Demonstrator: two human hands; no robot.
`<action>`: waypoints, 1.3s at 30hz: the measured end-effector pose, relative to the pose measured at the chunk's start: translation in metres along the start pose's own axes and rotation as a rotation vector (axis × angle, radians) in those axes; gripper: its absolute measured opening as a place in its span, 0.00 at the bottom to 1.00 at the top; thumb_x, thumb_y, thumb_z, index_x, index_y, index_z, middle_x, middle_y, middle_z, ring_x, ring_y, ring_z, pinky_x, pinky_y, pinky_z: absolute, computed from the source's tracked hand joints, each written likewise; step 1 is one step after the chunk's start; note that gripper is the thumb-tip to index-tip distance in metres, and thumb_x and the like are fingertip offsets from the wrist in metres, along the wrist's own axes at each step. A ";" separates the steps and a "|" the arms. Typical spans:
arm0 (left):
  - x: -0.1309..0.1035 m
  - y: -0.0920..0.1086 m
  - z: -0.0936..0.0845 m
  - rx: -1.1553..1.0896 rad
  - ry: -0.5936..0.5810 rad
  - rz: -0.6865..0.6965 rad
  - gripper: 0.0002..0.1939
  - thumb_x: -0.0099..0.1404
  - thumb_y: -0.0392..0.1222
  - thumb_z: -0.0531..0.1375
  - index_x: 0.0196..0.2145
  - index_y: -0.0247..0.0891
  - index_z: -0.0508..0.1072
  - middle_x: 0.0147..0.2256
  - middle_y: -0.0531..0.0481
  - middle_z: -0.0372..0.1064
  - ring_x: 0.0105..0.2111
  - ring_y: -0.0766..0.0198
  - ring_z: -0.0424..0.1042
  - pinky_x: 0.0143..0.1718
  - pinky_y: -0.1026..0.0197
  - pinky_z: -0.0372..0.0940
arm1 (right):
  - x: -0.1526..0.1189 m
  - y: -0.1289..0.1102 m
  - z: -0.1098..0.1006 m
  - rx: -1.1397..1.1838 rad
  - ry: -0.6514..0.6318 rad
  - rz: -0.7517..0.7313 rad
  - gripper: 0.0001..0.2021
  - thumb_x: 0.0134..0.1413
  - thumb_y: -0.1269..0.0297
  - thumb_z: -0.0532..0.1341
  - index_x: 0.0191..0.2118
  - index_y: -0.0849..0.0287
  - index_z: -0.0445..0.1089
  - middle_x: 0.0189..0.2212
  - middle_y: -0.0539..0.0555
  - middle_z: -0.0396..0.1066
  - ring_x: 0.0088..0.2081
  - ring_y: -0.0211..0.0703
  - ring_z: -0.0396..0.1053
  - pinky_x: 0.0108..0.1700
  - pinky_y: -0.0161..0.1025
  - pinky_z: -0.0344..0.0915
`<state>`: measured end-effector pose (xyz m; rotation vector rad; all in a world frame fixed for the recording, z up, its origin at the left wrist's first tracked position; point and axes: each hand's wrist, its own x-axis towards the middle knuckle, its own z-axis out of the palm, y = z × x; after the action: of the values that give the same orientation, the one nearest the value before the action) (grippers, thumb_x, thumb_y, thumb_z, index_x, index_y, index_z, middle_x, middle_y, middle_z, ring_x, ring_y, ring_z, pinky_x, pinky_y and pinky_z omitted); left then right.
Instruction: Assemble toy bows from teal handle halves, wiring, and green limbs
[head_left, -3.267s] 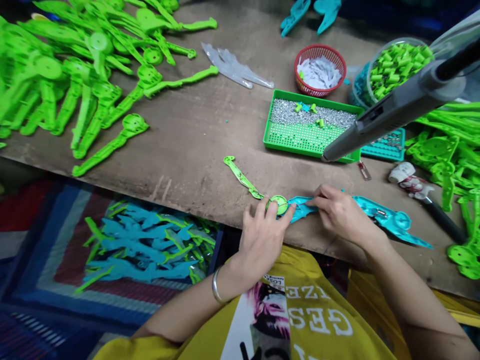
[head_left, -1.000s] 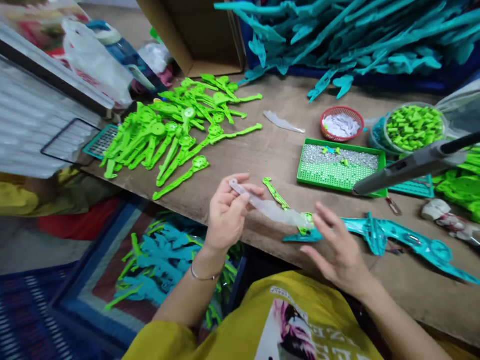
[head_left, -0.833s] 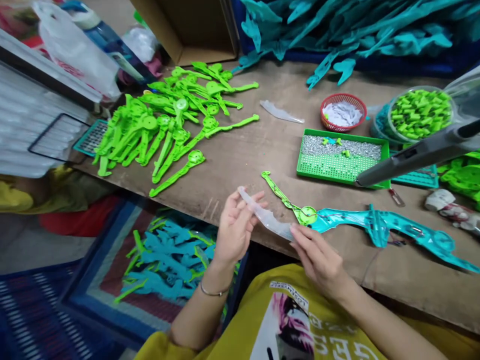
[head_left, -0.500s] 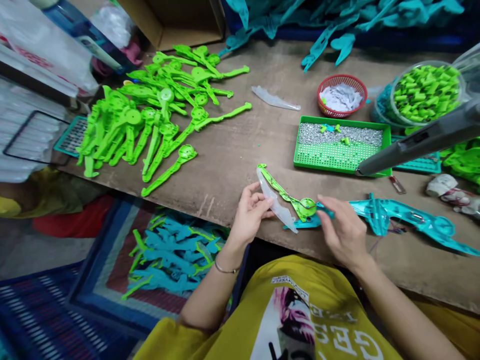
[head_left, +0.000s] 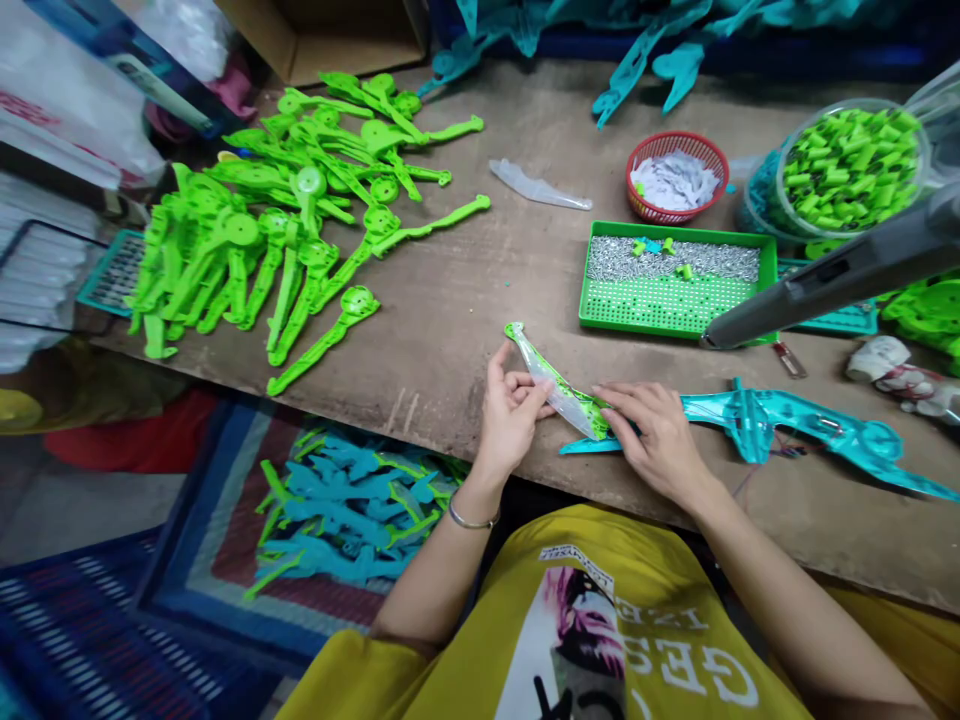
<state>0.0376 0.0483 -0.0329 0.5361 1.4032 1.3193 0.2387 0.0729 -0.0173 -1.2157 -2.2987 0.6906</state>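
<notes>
My left hand pinches a translucent curved plastic piece between thumb and fingers. That piece lies along a bright green plastic limb, mostly covering it. My right hand is bent over the limb's round end, its fingertips pressed there; the round end is largely hidden. Beneath that hand runs a long teal plastic bow-shaped body, flat on the table near its front edge, with thin wires at its middle.
Green limbs are heaped at the left. A second translucent piece lies farther back. A green tray of screws, a red basket and a tub of green parts stand right. A grey screwdriver-like tool overhangs the tray.
The translucent piece has come down from beside the green limb onto it. My right hand has shifted left and lower, over the limb's round end. The view has moved slightly.
</notes>
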 end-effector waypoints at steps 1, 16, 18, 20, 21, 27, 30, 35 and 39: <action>0.000 0.000 0.000 0.004 0.003 -0.001 0.48 0.55 0.44 0.71 0.66 0.45 0.49 0.33 0.58 0.68 0.31 0.68 0.74 0.33 0.64 0.76 | 0.000 0.000 0.000 -0.006 -0.013 0.002 0.15 0.69 0.64 0.55 0.55 0.54 0.75 0.49 0.57 0.78 0.48 0.48 0.71 0.49 0.48 0.63; -0.005 -0.007 -0.003 0.158 0.030 0.071 0.50 0.60 0.46 0.69 0.71 0.50 0.46 0.34 0.56 0.66 0.30 0.69 0.73 0.32 0.64 0.76 | 0.000 0.003 0.002 -0.095 -0.051 -0.031 0.16 0.69 0.68 0.55 0.55 0.52 0.75 0.52 0.54 0.77 0.46 0.48 0.68 0.47 0.47 0.60; -0.005 -0.005 -0.004 0.259 0.033 0.100 0.48 0.61 0.47 0.67 0.72 0.47 0.47 0.34 0.56 0.67 0.30 0.68 0.73 0.32 0.63 0.76 | 0.000 0.001 0.000 -0.094 -0.074 -0.029 0.16 0.70 0.64 0.55 0.57 0.53 0.74 0.54 0.55 0.76 0.47 0.49 0.68 0.47 0.48 0.59; -0.005 -0.001 -0.007 0.368 0.014 0.099 0.45 0.63 0.47 0.65 0.71 0.42 0.50 0.33 0.55 0.67 0.29 0.67 0.73 0.31 0.62 0.76 | 0.000 0.000 -0.001 -0.106 -0.096 -0.031 0.17 0.69 0.58 0.57 0.59 0.53 0.72 0.55 0.56 0.75 0.48 0.51 0.67 0.48 0.49 0.60; -0.005 0.001 -0.008 0.419 -0.003 0.094 0.43 0.64 0.48 0.64 0.71 0.40 0.52 0.32 0.55 0.68 0.27 0.67 0.73 0.30 0.62 0.76 | -0.001 -0.001 -0.001 -0.119 -0.102 -0.036 0.19 0.68 0.55 0.58 0.59 0.52 0.72 0.56 0.56 0.75 0.49 0.52 0.67 0.48 0.50 0.60; -0.003 0.011 -0.009 0.824 -0.004 0.247 0.34 0.69 0.43 0.58 0.69 0.34 0.56 0.31 0.51 0.73 0.30 0.62 0.75 0.38 0.57 0.74 | -0.001 0.003 0.006 -0.186 -0.075 -0.086 0.18 0.65 0.54 0.61 0.58 0.46 0.73 0.55 0.53 0.75 0.48 0.53 0.67 0.45 0.48 0.60; -0.007 0.020 -0.003 1.150 0.055 0.291 0.31 0.71 0.44 0.56 0.68 0.32 0.59 0.38 0.42 0.77 0.38 0.55 0.77 0.44 0.54 0.72 | -0.001 0.004 0.008 -0.211 -0.059 -0.089 0.18 0.64 0.53 0.61 0.58 0.45 0.73 0.55 0.53 0.76 0.47 0.53 0.67 0.44 0.48 0.61; -0.011 0.040 0.000 1.495 0.070 0.213 0.25 0.73 0.47 0.54 0.64 0.37 0.65 0.49 0.40 0.77 0.45 0.52 0.78 0.43 0.56 0.71 | -0.002 0.004 0.014 -0.245 -0.033 -0.077 0.17 0.63 0.53 0.63 0.55 0.44 0.75 0.54 0.50 0.76 0.47 0.52 0.68 0.45 0.48 0.61; 0.022 0.062 -0.024 1.519 0.082 0.386 0.15 0.74 0.45 0.53 0.42 0.41 0.79 0.38 0.45 0.78 0.39 0.56 0.78 0.41 0.58 0.70 | -0.002 0.002 0.016 -0.252 -0.018 -0.076 0.16 0.63 0.53 0.61 0.54 0.46 0.76 0.53 0.50 0.77 0.46 0.53 0.68 0.45 0.48 0.61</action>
<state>-0.0112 0.0756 0.0096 1.7973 2.2874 0.2687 0.2314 0.0690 -0.0314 -1.2247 -2.4907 0.3952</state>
